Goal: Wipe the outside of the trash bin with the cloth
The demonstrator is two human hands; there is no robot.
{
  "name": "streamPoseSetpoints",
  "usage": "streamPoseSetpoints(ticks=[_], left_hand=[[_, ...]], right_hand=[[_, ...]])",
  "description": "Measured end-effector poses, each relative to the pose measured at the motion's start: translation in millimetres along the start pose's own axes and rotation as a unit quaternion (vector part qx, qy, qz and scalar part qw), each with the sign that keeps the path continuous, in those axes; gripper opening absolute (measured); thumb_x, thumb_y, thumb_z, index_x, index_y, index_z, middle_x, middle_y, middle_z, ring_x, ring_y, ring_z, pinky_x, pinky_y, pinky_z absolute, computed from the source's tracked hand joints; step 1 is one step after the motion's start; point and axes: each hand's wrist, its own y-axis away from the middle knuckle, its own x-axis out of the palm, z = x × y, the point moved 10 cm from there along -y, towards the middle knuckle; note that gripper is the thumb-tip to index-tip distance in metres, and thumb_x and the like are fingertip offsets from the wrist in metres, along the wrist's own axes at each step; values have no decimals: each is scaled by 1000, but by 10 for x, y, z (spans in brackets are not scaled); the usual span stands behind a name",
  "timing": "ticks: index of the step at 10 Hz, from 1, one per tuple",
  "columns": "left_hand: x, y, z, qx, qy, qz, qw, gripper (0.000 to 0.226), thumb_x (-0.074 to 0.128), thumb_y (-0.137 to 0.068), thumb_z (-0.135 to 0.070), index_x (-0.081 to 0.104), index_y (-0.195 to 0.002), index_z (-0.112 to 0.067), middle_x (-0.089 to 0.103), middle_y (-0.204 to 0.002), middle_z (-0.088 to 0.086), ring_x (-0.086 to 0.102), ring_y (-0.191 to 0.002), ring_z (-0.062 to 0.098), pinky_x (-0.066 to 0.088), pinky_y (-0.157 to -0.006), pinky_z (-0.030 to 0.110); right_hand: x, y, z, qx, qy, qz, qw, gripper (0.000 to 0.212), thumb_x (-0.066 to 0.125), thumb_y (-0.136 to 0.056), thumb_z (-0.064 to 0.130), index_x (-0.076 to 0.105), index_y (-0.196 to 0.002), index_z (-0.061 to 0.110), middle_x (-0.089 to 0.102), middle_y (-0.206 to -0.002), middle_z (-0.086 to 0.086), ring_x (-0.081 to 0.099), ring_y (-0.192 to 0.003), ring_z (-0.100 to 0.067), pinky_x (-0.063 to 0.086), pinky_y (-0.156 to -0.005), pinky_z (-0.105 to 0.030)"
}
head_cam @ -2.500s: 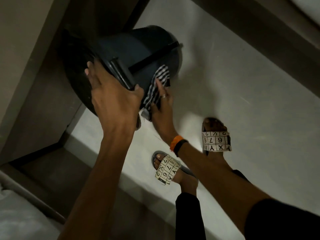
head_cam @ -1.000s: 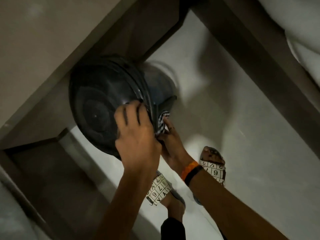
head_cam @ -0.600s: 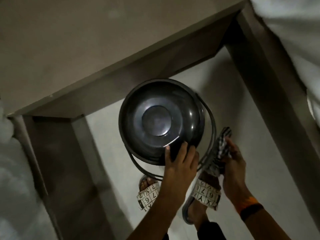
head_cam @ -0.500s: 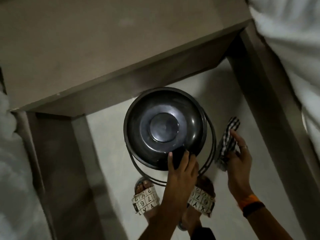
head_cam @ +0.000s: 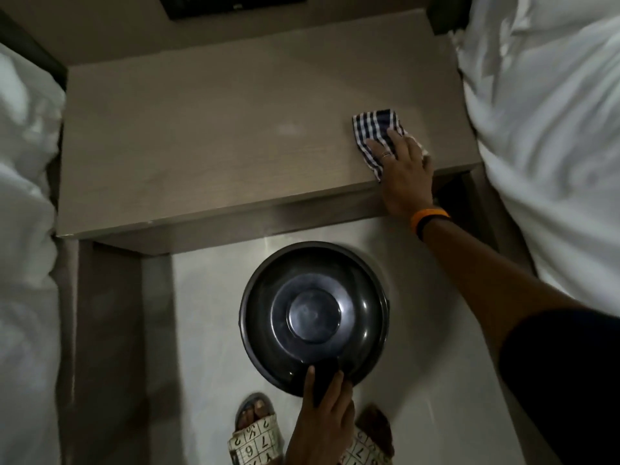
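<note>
The dark round trash bin (head_cam: 313,313) stands upright on the pale floor, seen from straight above with its domed lid shut. My left hand (head_cam: 323,411) rests on the near rim of the lid, fingers spread over the edge. The blue-and-white checked cloth (head_cam: 375,129) lies on the right end of the bedside table top. My right hand (head_cam: 402,169) presses flat on the cloth's near part at the table's front edge, well away from the bin.
The beige bedside table (head_cam: 218,139) spans the space behind the bin. White bedding lies at the left (head_cam: 23,196) and at the right (head_cam: 550,129). My feet in patterned slippers (head_cam: 258,441) stand just in front of the bin.
The bin went from tilted to standing upright on the floor. My right hand carried the cloth away from the bin's side and up onto the table top. The left hand stayed on the lid's rim.
</note>
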Motion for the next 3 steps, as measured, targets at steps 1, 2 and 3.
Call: streamPoseSetpoints(ticks=[1,2,3], left_hand=[[-99,-5,79,4,66,21,998,23,52,-78,-18,74,-76,-24,77,-108,2,51,-120,27,48,-96,62],[-692,-257,478,-50,188,-11,981,50,52,-72,-32,72,-117,-26,69,-129,0,49,-131,24,56,-96,48],[-1323,-443,1065,-138,259,-70,953,64,59,-78,-41,59,-138,-18,57,-144,5,46,-140,27,45,-109,48]], right_hand=[[7,-123,-24,6,0,39,999,68,49,-100,7,28,-159,33,14,-174,-10,9,-161,-37,13,-125,-68],[-364,128,215,-8,-26,2,1000,61,51,-102,15,32,-158,26,14,-173,-14,11,-161,-37,9,-126,-69],[-858,372,569,-60,-50,-69,995,61,59,-98,21,39,-155,21,21,-171,-18,18,-159,-40,12,-126,-68]])
